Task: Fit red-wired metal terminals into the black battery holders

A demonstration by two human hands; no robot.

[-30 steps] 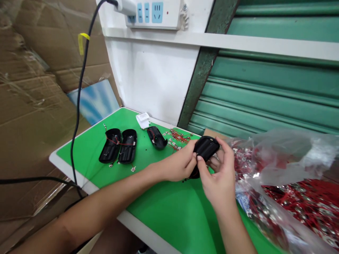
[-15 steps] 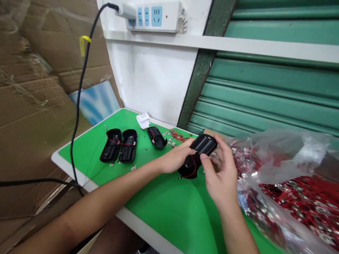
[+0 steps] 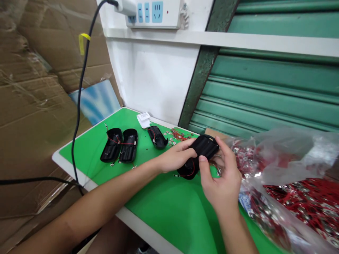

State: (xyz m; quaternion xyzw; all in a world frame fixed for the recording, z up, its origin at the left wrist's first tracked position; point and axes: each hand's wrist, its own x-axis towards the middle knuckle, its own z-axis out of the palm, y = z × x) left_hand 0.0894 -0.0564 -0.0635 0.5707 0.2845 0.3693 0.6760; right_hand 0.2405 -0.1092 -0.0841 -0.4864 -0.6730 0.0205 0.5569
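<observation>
Both my hands hold a black plastic battery case [image 3: 201, 151] with a thin red wire, just above the green table [image 3: 164, 208]. My left hand [image 3: 174, 158] grips its near left side, thumb on top. My right hand [image 3: 221, 180] grips its right end, thumb pressed on the front edge. Two more black cases [image 3: 119, 145] lie side by side at the table's left, linked by red wire. A third black case [image 3: 157, 137] lies farther back near the wall.
A clear plastic bag [image 3: 280, 183] full of red-wired metal contacts fills the right side. Loose contacts [image 3: 178, 135] lie by the far edge. A black cable [image 3: 79, 91] hangs from a wall power strip [image 3: 153, 13]. Cardboard [image 3: 31, 106] stands on the left.
The case has tilted and sunk slightly toward the table between my hands. My right thumb has shifted along its front edge. The other cases have not moved.
</observation>
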